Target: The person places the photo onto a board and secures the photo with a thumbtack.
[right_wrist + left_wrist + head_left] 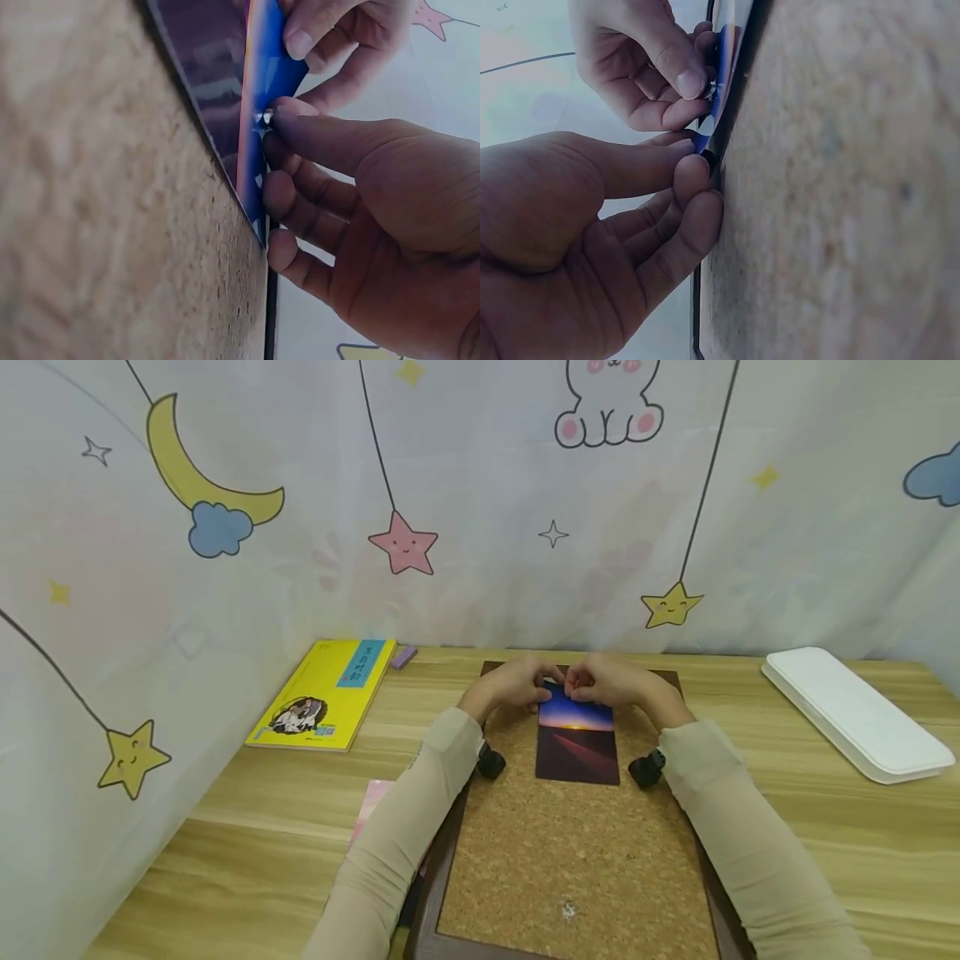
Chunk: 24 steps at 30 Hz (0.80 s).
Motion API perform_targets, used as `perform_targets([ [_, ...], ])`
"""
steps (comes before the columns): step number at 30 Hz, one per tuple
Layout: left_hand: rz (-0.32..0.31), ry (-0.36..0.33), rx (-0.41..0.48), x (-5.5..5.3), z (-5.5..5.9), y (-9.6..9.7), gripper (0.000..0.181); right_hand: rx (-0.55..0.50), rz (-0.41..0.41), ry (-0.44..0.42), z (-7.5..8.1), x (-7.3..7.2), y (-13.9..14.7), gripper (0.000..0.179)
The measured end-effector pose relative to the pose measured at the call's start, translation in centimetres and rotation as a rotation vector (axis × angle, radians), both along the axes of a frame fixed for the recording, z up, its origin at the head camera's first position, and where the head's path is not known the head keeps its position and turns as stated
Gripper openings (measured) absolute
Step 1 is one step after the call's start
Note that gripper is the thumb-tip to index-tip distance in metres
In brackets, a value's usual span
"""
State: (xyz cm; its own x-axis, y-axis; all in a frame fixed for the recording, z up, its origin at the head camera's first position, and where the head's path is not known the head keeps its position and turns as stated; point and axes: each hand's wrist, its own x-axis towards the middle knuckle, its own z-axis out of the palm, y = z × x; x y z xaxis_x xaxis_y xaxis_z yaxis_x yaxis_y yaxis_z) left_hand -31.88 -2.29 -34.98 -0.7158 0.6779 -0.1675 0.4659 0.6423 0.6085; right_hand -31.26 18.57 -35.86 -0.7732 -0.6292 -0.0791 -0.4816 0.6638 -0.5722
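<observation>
A sunset photo print (576,752) lies near the far end of a brown-framed cork board (577,843). My left hand (517,683) pinches the photo's top left corner between thumb and index finger, and in the left wrist view that blue corner (700,141) lifts off the cork. Beside it, my right hand (618,681) is at the photo's top edge. Its thumb and index finger pinch a small shiny push pin (264,117) against the blue part of the print. The other right fingers are bent beside the board's edge.
To the left lie a yellow book (322,693) and a small purple block (404,657). A pink sheet (369,806) shows partly from under the left sleeve. At right is a white case (855,714). A small whitish cluster (568,910) sits on the near cork. Printed fabric hangs behind.
</observation>
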Motion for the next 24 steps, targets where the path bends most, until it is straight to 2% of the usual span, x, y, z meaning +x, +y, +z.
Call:
perform_targets([
  [4,-0.004,-0.024,0.015,-0.15,0.09,0.05,0.033,0.021,-0.019,0.036,-0.13,-0.19,0.05,0.006],
  [10,0.005,-0.103,0.046,-0.43,-0.01,-0.21,0.033,0.100,-0.109,0.101,-0.17,-0.17,-0.05,0.007],
  [18,-0.046,0.008,-0.073,-0.28,0.47,-0.09,0.038,0.165,-0.218,0.075,0.46,0.26,-0.26,0.014],
  [24,-0.050,0.030,-0.172,0.06,0.53,-0.21,0.048,0.143,-0.241,0.024,0.14,0.18,-0.08,0.016],
])
